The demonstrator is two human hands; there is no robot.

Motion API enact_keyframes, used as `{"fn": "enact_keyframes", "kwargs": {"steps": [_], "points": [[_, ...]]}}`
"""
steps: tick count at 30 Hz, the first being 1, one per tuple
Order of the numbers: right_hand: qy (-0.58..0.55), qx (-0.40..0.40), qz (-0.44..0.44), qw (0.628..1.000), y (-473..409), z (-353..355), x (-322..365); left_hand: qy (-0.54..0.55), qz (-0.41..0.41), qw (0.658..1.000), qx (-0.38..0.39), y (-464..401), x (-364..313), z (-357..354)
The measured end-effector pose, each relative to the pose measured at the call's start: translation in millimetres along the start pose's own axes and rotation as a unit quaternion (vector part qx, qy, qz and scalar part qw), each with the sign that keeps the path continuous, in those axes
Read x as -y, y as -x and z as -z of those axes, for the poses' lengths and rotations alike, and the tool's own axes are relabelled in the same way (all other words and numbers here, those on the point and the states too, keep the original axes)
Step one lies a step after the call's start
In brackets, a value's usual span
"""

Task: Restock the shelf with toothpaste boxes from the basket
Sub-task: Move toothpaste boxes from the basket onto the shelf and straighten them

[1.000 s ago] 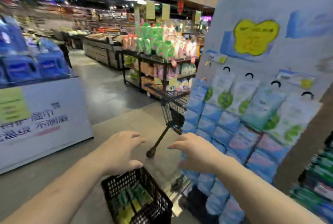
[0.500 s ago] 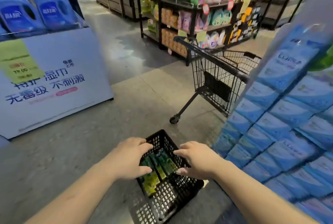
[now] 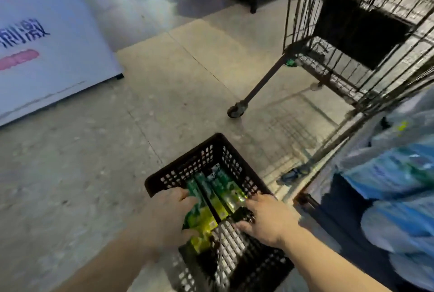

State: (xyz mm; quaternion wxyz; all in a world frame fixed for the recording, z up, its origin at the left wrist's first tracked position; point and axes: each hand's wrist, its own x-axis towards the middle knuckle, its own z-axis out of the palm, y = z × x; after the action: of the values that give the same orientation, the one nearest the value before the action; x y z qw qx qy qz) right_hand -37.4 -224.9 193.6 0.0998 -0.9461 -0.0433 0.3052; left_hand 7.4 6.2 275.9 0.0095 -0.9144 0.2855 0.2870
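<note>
Half a second ago both hands hovered above the boxes; now they have come down into the black perforated plastic basket [image 3: 212, 162] at the lower centre of the frame, and the view has tipped further toward the floor. The left hand [image 3: 169, 216] lies over the leftmost of the green and yellow cardboard toothpaste boxes [image 3: 220, 188], fingers curled onto its near end, apparently closing on it. The right hand [image 3: 265, 219] rests at the basket's near right, fingers bent down against the boxes and the lattice bottom; whether it actually grips anything cannot be told. By the look of it, the first pick-up is only beginning: every box is in the basket, lying lengthwise side by side, and no shelf to restock is in view. The basket sits on a grey speckled concrete floor [image 3: 82, 174] crossed by thin seams. At the upper right stands a black wire shopping trolley [image 3: 352, 33], one wheel near the basket. A white display stand printed with blue characters [image 3: 47, 33] fills the upper left, and stacked blue plastic-wrapped packs [image 3: 399, 186] crowd the right edge.
</note>
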Motion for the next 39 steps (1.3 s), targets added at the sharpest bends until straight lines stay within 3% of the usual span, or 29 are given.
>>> {"fn": "enact_keyframes", "kwargs": {"steps": [10, 14, 18, 22, 28, 32, 39], "points": [[-0.085, 0.025, -0.135, 0.987, -190, -164, -38, 0.024, -0.059, 0.998, 0.012, -154, 72, -156], [-0.130, 0.009, -0.185, 0.974, -247, -215, -51, 0.023, -0.056, 0.998, -0.002, -192, 94, -193], [-0.102, 0.008, -0.231, 0.967, -273, -240, -57, 0.017, -0.063, 0.998, -0.014, -214, 100, -208], [-0.130, 0.010, -0.230, 0.965, -272, -247, -50, 0.024, -0.064, 0.997, -0.021, -224, 98, -213], [-0.277, -0.041, -0.244, 0.928, -261, -256, -45, 0.015, -0.060, 0.998, -0.009, -224, 96, -212], [-0.260, -0.062, -0.199, 0.943, -230, -227, -51, -0.013, -0.054, 0.998, 0.005, -210, 91, -193], [-0.175, -0.098, -0.092, 0.975, -122, -112, -44, -0.017, -0.055, 0.998, -0.012, -144, 58, -105]]}}
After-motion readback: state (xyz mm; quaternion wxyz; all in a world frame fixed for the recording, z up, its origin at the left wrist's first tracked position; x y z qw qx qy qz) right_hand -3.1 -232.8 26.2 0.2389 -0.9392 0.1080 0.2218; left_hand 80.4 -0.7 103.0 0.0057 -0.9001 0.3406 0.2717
